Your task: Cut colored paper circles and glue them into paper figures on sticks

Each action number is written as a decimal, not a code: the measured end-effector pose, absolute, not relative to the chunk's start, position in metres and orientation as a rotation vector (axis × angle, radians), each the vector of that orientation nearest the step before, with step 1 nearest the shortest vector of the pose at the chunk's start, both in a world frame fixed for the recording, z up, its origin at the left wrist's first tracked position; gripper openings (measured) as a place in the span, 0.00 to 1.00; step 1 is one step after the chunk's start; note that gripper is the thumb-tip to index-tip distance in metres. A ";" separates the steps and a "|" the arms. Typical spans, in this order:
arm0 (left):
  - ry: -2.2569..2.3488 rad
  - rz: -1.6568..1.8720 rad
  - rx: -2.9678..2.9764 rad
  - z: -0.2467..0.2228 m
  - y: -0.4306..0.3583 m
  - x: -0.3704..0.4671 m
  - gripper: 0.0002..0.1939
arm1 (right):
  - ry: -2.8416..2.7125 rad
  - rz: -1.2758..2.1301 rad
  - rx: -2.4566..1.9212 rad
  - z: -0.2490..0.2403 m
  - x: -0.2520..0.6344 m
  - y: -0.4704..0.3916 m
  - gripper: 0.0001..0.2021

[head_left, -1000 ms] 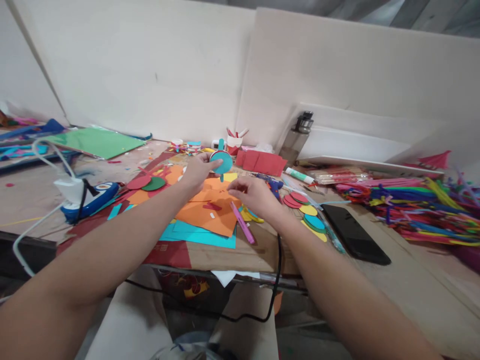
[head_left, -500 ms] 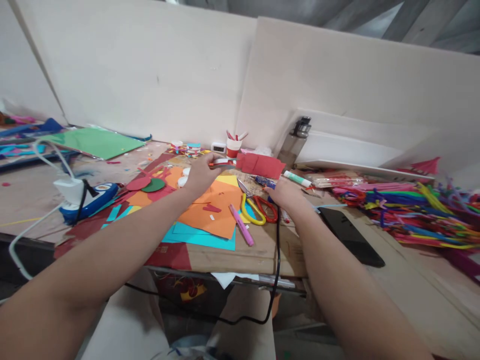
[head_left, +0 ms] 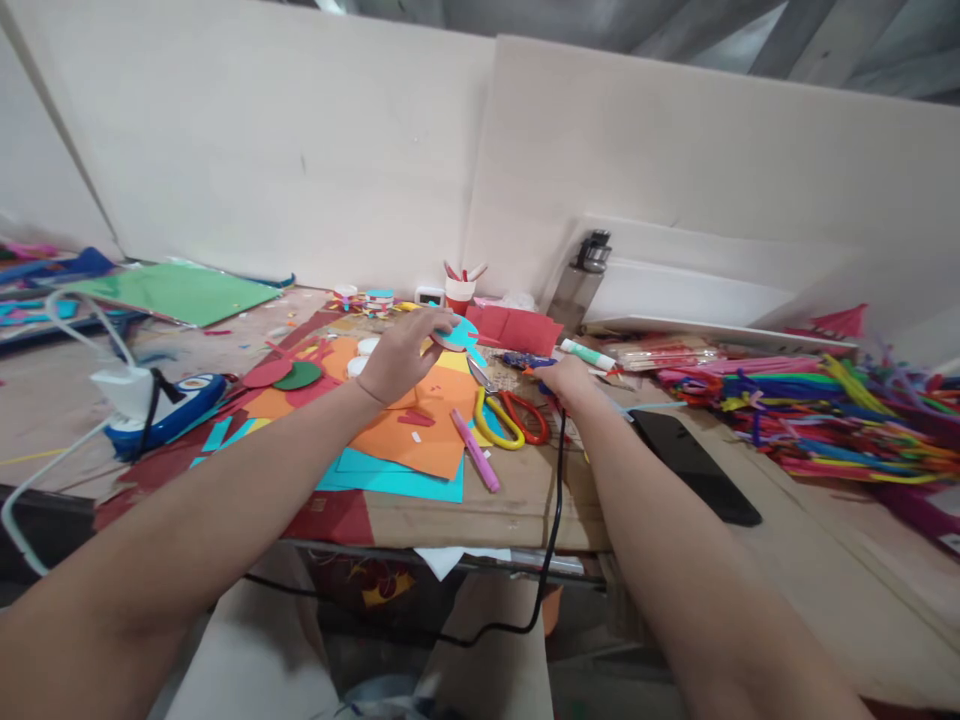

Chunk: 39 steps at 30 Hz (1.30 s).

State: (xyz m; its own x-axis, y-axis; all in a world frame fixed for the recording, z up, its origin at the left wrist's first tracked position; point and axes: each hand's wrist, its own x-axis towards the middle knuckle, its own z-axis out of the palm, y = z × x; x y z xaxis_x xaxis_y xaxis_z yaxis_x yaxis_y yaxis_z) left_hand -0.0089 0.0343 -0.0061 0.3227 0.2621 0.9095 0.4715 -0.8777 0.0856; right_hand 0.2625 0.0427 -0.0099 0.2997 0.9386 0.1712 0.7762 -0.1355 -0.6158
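Observation:
My left hand (head_left: 409, 350) is closed on a paper craft piece (head_left: 459, 332) with a round turquoise face and narrow strips sticking out. It is held above the orange paper sheets (head_left: 409, 435). My right hand (head_left: 566, 382) wraps around a blue glue gun (head_left: 546, 388), mostly hidden by the fingers, with a black cord (head_left: 559, 480) hanging from it. Near that hand lie yellow-handled scissors (head_left: 499, 428) and red-handled scissors (head_left: 531, 420). A pink marker (head_left: 476, 455) rests in front of them. Folded red paper (head_left: 514, 328) stands behind the two hands.
A black phone (head_left: 694, 465) and bundles of coloured pipe cleaners (head_left: 817, 400) lie at right. A glue stick (head_left: 589, 355) and a bottle (head_left: 577, 290) are toward the back. At left are a blue power strip (head_left: 169, 415) and green sheets (head_left: 187, 292). Red and green paper circles (head_left: 298, 376) lie left of centre.
The craft piece in my left hand has turned, so its turquoise face now shows. My right hand stays low near the scissors, still holding the glue gun. The view has shifted slightly.

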 end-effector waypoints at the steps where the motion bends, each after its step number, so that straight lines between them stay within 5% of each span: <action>1: -0.655 -1.577 -2.382 -0.007 0.035 -0.009 0.13 | -1.496 0.339 -1.997 -0.009 0.263 0.043 0.14; 11: -0.630 -1.523 -2.351 -0.007 0.037 -0.011 0.07 | -1.352 0.341 -2.165 0.011 0.268 0.032 0.11; 19: -0.911 -1.622 -2.316 -0.008 0.045 -0.018 0.11 | -1.360 0.609 -1.516 0.029 0.232 0.014 0.17; 28: -1.039 -1.645 -2.193 -0.009 0.054 -0.026 0.13 | -1.688 0.690 -1.179 0.044 0.202 -0.020 0.11; 39: -0.975 -1.615 -2.188 -0.010 0.053 -0.024 0.13 | -1.840 0.457 -1.377 0.048 0.196 -0.030 0.11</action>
State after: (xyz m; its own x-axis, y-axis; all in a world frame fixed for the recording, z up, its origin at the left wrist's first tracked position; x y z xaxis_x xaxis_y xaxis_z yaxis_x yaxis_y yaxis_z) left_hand -0.0236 0.0530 -0.0095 0.1608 0.3633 0.9177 0.6431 -0.7439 0.1818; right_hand 0.1960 -0.0304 0.0476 -0.1113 0.9230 0.3684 0.6436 0.3494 -0.6810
